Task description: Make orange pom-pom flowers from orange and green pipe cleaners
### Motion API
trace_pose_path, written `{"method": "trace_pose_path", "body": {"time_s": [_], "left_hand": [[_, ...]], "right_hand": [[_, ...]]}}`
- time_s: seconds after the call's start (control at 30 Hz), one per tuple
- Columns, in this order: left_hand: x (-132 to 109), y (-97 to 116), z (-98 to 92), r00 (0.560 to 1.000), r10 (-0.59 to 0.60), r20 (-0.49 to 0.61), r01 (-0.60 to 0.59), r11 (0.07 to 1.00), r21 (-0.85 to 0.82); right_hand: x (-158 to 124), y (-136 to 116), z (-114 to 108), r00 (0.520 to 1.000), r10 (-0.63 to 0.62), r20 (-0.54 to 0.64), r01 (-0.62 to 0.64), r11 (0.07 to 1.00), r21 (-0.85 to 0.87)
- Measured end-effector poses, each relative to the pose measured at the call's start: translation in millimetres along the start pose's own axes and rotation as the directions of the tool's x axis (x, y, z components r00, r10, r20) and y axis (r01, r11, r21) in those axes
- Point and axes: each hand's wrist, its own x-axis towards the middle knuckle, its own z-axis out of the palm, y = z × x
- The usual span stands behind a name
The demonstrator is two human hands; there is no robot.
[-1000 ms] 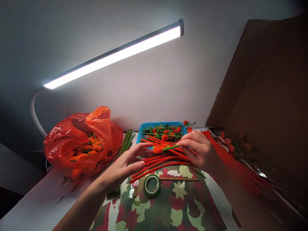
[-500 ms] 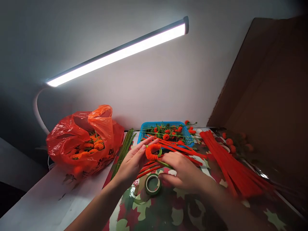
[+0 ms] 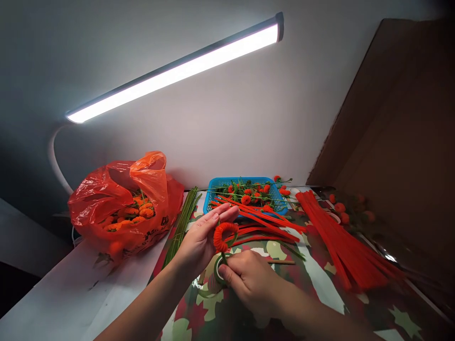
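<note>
- My table point(image 3: 121, 293) is white, a patterned sheet point(image 3: 194, 317) spread over part.
- At my ten o'clock: a red plastic bag point(image 3: 95, 199).
- Eleven: green stems point(image 3: 181, 227).
- Twelve: a blue basket point(image 3: 219, 182); loose red strips point(image 3: 263, 231) nearer me; nearest, a green tape roll point(image 3: 215, 271).
- Two: a fanned red bundle point(image 3: 337, 237).

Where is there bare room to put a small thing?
Free: the white tabletop in front of the bag, left of the left forearm; and the near part of the mat, between that and the right forearm. Crowded: around the tape, by the right hand, and before the basket, where red strips lie.
</note>
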Motion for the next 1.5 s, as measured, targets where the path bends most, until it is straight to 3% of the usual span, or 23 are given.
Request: {"method": "trace_pose_path", "body": {"time_s": [0.17,0.33,0.47,0.6,0.7,0.8,0.97,1.07,1.2,1.33,1.5], "left_hand": [[7,1,-5.0,0.999,0.030,-0.040,-0.033,0.996,-0.085],[9,2,-9.1,0.999,0.016,-0.031,-0.019,0.996,-0.092],[7,2,-9.8,0.999,-0.019,-0.044,0.015,0.996,-0.088],[4,3,-3.8,1.000,-0.014,-0.016,0.012,0.993,-0.117],[0,2,1.1,0.998,-0.035,0.048,0.042,0.986,-0.162],[-3,-3,1.9,0.983,-0.132,0.124,0.143,0.986,-0.082],[-7,-9,3.3,0.971,-0.215,0.103,0.194,0.964,0.183],[-7,-6,4.6,0.987,-0.132,0.088,0.096,0.938,0.333],[-6,5,-0.8,0.986,0.000,0.166,-0.106,0.770,0.630],[-4,18,-11.4,0.962,-0.167,0.218,-0.050,0.674,0.737],[-3,26,-16.8,0.890,-0.411,0.197,0.082,0.570,0.818]], "right_hand": [[-5,-3,14,0.994,-0.087,0.065,0.098,0.977,-0.188],[-8,-9,18,0.993,-0.082,0.091,0.098,0.975,-0.200],[-6,-13,12,0.996,0.014,0.092,-0.021,0.996,0.081],[-2,-13,7,0.998,0.064,0.006,-0.060,0.896,0.440],[2,-11,3,0.988,0.121,-0.098,-0.056,0.864,0.500],[4,-6,-2,0.964,0.161,-0.214,-0.059,0.907,0.417],[5,0,-7,0.948,0.160,-0.274,-0.095,0.967,0.237],[4,1,-8,0.963,0.158,-0.218,-0.134,0.983,0.122],[4,1,-10,0.971,0.150,-0.187,-0.155,0.988,-0.014],[2,0,-16,0.992,0.082,-0.092,-0.089,0.993,-0.082],[-1,4,-25,1.000,0.014,0.022,-0.010,0.988,-0.154]]}}
